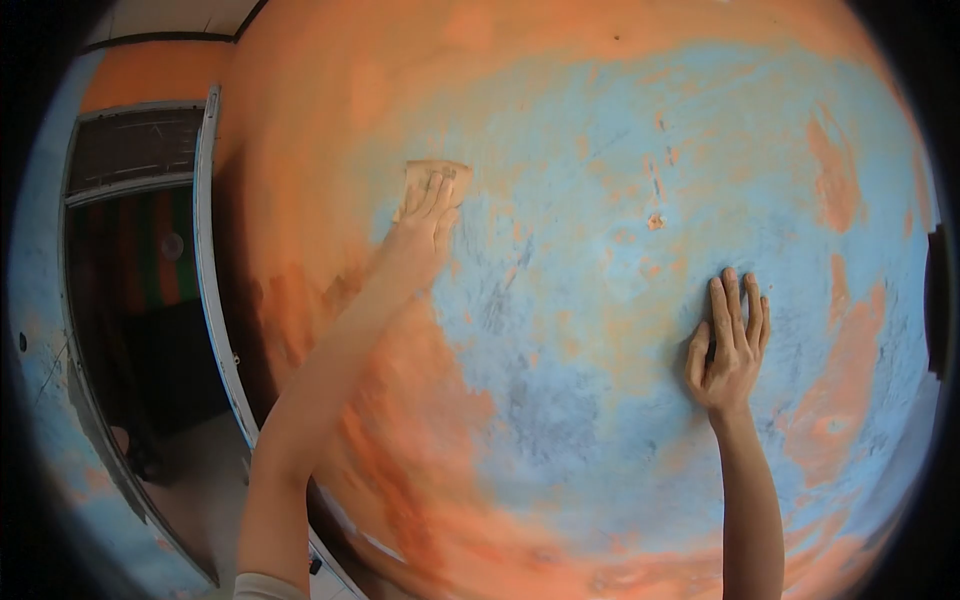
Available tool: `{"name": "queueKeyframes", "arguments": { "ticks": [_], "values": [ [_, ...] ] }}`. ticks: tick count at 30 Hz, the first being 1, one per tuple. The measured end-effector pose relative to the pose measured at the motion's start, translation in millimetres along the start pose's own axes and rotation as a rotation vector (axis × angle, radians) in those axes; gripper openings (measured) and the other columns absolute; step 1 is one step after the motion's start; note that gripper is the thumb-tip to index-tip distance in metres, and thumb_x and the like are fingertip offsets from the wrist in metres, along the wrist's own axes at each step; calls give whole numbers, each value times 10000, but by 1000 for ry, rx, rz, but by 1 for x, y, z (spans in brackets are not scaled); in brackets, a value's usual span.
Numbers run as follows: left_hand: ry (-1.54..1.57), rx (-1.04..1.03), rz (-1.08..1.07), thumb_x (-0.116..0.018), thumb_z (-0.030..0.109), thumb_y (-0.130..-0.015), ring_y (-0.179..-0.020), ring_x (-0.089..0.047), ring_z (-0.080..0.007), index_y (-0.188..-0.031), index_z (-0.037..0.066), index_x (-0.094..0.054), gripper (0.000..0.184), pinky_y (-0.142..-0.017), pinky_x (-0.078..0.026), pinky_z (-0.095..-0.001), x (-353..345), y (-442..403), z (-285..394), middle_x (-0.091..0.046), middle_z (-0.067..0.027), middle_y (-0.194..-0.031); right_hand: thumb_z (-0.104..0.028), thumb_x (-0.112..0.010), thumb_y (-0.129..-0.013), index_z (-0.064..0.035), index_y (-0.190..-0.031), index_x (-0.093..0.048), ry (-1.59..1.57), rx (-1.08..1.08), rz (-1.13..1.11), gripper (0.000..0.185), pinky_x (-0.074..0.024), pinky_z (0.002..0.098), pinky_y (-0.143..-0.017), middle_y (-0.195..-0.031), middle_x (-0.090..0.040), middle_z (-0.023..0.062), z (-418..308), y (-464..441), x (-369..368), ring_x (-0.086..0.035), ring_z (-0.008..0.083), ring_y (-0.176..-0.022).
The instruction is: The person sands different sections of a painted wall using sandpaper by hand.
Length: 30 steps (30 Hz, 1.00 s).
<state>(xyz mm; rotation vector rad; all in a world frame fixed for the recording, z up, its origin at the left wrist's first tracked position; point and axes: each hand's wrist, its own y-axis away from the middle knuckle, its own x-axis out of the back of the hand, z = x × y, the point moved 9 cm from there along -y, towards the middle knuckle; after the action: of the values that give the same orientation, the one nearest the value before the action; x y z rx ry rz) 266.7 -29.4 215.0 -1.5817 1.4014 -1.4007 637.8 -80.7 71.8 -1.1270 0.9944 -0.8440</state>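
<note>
My left hand [428, 222] presses a tan sheet of sandpaper [418, 176] flat against the wall [580, 290], left of the middle. The sheet's top edge and corners show past my fingertips, while the rest is hidden under the hand. Patches of orange and light blue paint cover the wall, with scuffed, darker smears in the blue. Lower on the right, my right hand [730, 355] rests on the blue area with its fingers pointing up and spread a little, holding nothing.
On the left is an open doorway with a pale frame [205, 220] and a dark interior. A small damaged spot [656, 221] marks the wall between and above my hands. At the far right edge stands a dark object [938, 300].
</note>
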Motion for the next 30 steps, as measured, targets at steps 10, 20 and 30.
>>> {"name": "queueKeyframes", "arguments": {
  "ticks": [10,20,30],
  "values": [
    [-129,-11,157,-340,276,-1016,-1406,-269,-450,-1463,38,-370,508,-1114,-277,-588,9,-46,-29,-330,-168,-1540,-63,-492,-831,-7,-1345,-543,9,26,-13,520,-265,551,-1131,-1424,-520,133,-3,-1,-1,-390,380,-1378],
    [-161,-121,250,-367,256,-1004,-1418,-252,-445,-1494,84,-338,520,-1133,-230,-593,30,-86,-25,-294,-162,-1561,-49,-498,-816,-3,-1345,-545,16,26,-27,533,-251,552,-1137,-1421,-521,141,-5,-1,-1,-394,386,-1374],
    [106,-284,103,-498,250,-981,-1398,-278,-477,-1444,62,-430,504,-1099,-254,-631,-23,83,70,-342,-149,-1539,-50,-503,-824,-17,-1355,-542,41,28,-5,533,-255,542,-1138,-1416,-528,135,-5,2,0,-403,370,-1373]
  ]
}}
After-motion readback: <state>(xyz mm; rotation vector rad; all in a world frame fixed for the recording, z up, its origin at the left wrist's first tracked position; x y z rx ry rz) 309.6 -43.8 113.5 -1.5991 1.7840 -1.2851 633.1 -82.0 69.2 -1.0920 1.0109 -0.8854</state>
